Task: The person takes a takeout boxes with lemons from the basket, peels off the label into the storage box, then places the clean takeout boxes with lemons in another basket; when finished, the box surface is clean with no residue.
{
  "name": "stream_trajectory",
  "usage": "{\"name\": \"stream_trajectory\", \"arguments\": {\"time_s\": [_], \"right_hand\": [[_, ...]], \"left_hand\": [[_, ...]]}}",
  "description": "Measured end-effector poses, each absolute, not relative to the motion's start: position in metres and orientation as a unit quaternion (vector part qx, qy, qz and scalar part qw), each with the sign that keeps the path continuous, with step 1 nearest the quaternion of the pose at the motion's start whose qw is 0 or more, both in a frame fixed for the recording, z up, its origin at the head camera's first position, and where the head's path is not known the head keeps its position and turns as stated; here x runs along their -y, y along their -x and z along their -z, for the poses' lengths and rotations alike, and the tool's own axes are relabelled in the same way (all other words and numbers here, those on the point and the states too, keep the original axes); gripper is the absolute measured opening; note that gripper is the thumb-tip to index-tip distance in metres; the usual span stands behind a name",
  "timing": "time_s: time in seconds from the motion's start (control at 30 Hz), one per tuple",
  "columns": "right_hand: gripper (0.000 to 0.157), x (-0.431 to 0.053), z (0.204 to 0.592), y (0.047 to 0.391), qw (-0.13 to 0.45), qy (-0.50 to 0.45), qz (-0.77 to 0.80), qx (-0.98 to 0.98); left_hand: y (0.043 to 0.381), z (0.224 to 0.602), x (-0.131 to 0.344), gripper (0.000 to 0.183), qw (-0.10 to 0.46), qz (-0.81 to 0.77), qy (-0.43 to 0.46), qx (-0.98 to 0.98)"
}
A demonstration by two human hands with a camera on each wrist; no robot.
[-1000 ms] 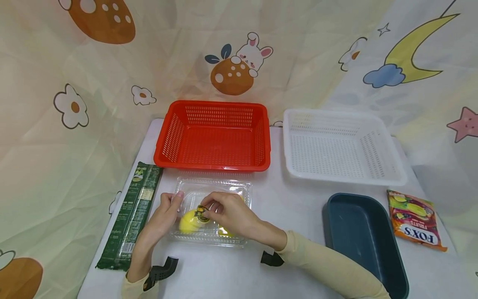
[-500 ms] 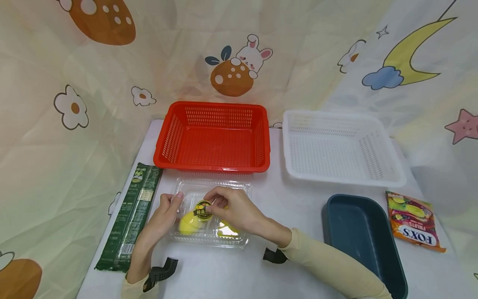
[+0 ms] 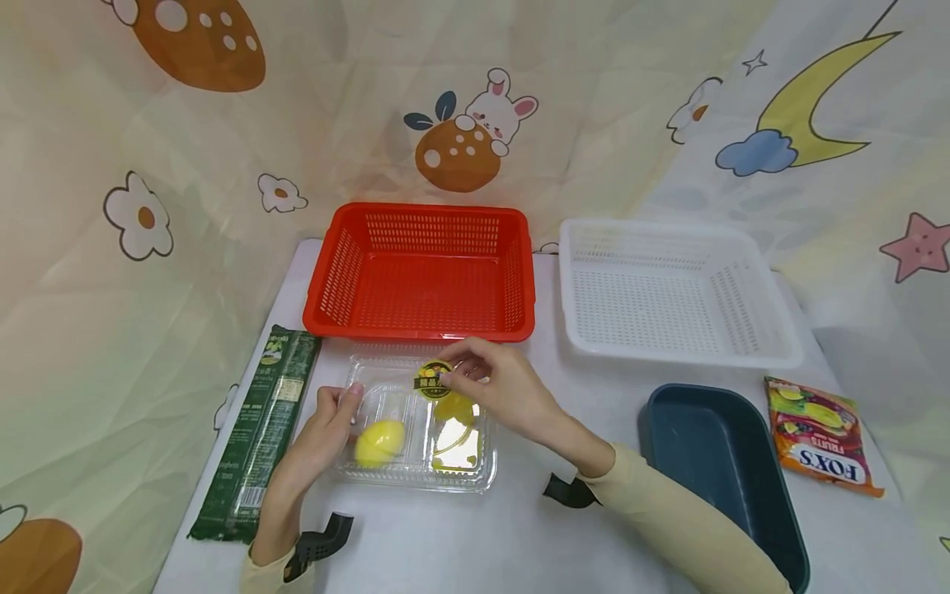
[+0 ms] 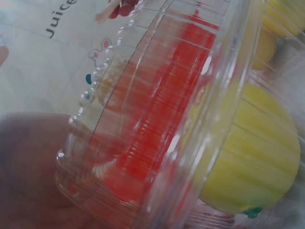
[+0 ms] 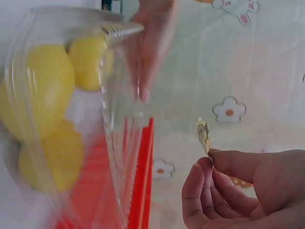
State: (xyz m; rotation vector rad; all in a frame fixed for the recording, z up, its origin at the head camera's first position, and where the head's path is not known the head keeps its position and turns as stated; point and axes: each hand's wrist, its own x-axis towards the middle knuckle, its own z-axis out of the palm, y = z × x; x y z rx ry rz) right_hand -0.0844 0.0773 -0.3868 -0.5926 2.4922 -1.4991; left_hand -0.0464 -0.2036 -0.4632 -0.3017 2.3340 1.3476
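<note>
A clear plastic clamshell box point(image 3: 416, 470) lies on the table with several yellow lemon-like fruits inside; one yellow fruit point(image 3: 380, 443) shows at its front left. My left hand point(image 3: 319, 429) grips the box's left edge, thumb on the lid. Above the back part of the lid, my right hand point(image 3: 512, 392) pinches a round black-and-gold sticker point(image 3: 432, 379) between thumb and fingertips. In the right wrist view the sticker point(image 5: 203, 136) appears nearly edge-on and apart from the box. The left wrist view shows the box wall close up, with a yellow fruit point(image 4: 252, 152) behind it.
A red basket point(image 3: 419, 330) stands behind the box, a white basket point(image 3: 683, 355) at the back right. On the right are a dark blue tub point(image 3: 720, 462) and a Fox's Fruits candy bag point(image 3: 820, 437). A long green spaghetti packet point(image 3: 256, 437) lies at left.
My right hand has moved away and to the right with the sticker, from above the front-left fruit to the back of the lid. My left hand keeps its place on the box.
</note>
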Motion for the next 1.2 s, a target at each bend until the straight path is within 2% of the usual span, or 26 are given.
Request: {"name": "stream_trajectory", "arguments": {"time_s": [0.53, 0.97, 1.2], "right_hand": [[0.029, -0.170, 0.373, 0.100, 0.007, 0.089, 0.503, -0.860], [0.037, -0.233, 0.372, 0.089, -0.042, 0.004, 0.487, -0.872], [0.037, -0.269, 0.375, 0.074, -0.065, -0.046, 0.504, -0.860]], "left_hand": [[0.043, 0.461, 0.204, 0.076, 0.215, -0.473, 0.121, -0.846], [0.046, 0.461, 0.203, 0.074, 0.223, -0.474, 0.119, -0.844], [0.046, 0.459, 0.202, 0.073, 0.223, -0.471, 0.117, -0.845]]}}
